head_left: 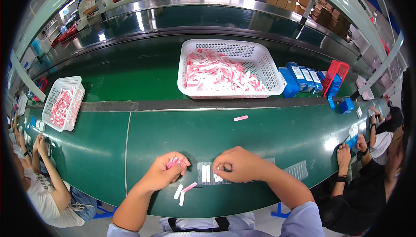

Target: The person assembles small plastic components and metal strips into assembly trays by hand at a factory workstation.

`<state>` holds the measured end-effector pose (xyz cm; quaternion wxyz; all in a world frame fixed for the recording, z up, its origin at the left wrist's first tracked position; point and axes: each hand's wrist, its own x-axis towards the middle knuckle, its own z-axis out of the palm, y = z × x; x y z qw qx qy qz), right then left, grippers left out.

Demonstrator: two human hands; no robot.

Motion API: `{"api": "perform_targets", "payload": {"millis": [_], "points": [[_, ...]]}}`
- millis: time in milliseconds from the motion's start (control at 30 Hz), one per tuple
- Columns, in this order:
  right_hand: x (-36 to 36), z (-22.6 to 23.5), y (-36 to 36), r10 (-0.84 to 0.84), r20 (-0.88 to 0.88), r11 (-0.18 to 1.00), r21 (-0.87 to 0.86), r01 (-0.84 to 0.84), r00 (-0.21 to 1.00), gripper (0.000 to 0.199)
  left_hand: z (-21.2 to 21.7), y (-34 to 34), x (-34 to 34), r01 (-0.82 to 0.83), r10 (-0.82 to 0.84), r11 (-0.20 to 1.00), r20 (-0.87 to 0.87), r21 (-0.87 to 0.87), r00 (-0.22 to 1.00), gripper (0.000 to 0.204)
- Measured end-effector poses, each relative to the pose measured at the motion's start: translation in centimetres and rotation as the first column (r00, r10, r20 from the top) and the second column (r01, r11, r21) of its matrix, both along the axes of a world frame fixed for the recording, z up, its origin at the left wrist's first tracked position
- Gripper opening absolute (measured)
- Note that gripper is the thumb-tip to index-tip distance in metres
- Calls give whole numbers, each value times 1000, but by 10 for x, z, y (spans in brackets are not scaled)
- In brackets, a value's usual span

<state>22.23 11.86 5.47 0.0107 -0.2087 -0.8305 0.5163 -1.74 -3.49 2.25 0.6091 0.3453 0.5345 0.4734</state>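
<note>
Where blue boxes [299, 79] stand, red crate [336, 74].

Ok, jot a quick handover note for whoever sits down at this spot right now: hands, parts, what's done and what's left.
Left hand: closed around a small bunch of pink and white sticks.
Right hand: fingers pressing a stick into the clear slotted tray on the green bench.
Done: a few slots at the tray's left end hold white sticks.
Left: the rest of that tray, much of it hidden under the right hand.
Spare: three loose sticks by the near edge, one stray stick farther out, and the big white basket full of them beyond.
</note>
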Motion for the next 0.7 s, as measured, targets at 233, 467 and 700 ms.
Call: {"api": "perform_targets", "payload": {"millis": [233, 467, 700], "points": [[-10, -24, -3, 133, -60, 854, 514, -83, 989, 33, 36, -12, 5, 207, -163, 978, -685, -18, 710, 19], [2, 7, -9, 2, -169, 849, 521, 88, 986, 33, 21, -40, 41, 288, -209, 949, -941, -129, 267, 19], [5, 24, -22, 73, -223, 854, 517, 55, 972, 26, 18, -44, 47, 215, -47, 977, -983, -8, 177, 14]]}}
